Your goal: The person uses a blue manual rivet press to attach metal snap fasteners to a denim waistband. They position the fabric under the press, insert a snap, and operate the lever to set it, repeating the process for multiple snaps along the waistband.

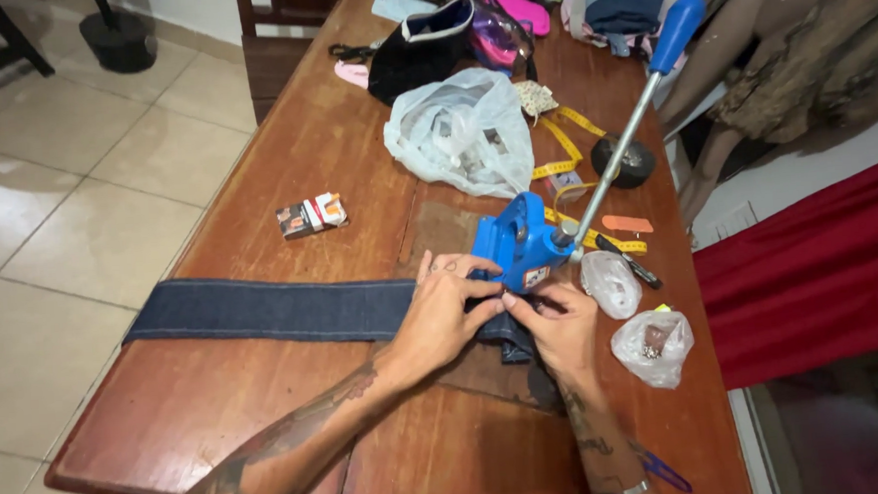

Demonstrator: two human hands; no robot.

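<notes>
A long strip of dark denim [262, 309] lies across the wooden table [304, 154], its left end hanging past the table's edge. Its right end sits under a blue hand press [519, 243] with a long metal lever and blue handle [675, 26]. My left hand [442, 312] pinches the denim at the press. My right hand [561, 326] holds the same end of the fabric from the right, fingertips meeting the left hand's under the press head.
Two small clear bags of metal parts [652, 344] lie right of the press. A white plastic bag [461, 131], a yellow tape measure [564, 150], a small carton [310, 215], a black pouch [419, 48] and a round black weight [627, 159] sit farther back. Tiled floor lies left.
</notes>
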